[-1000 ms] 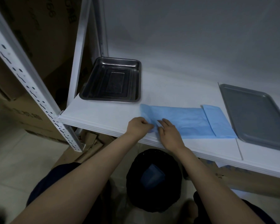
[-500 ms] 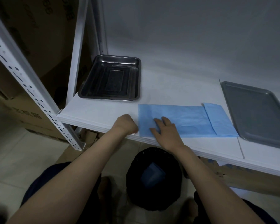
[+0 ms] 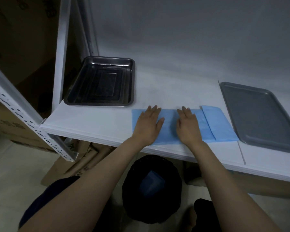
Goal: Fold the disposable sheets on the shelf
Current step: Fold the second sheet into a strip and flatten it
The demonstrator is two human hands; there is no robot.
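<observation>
A blue disposable sheet [image 3: 170,124] lies flat as a long strip near the front edge of the white shelf [image 3: 94,124]. A narrower blue piece [image 3: 219,124] overlaps its right end. My left hand [image 3: 148,125] lies palm down on the strip's left part with straight fingers. My right hand [image 3: 188,126] presses flat on the strip's middle, fingers pointing to the back wall. Both hands cover part of the sheet.
A dark steel tray [image 3: 101,82] sits at the shelf's back left. A flat grey tray [image 3: 264,114] lies at the right. A black bin [image 3: 151,188] with something blue inside stands on the floor below. Cardboard boxes [image 3: 10,114] stand behind the left upright [image 3: 23,113].
Both hands moved forward onto the sheet and flattened. The left hand, curled at the sheet's left edge before, now lies open on it. The sheet's left end lies flat.
</observation>
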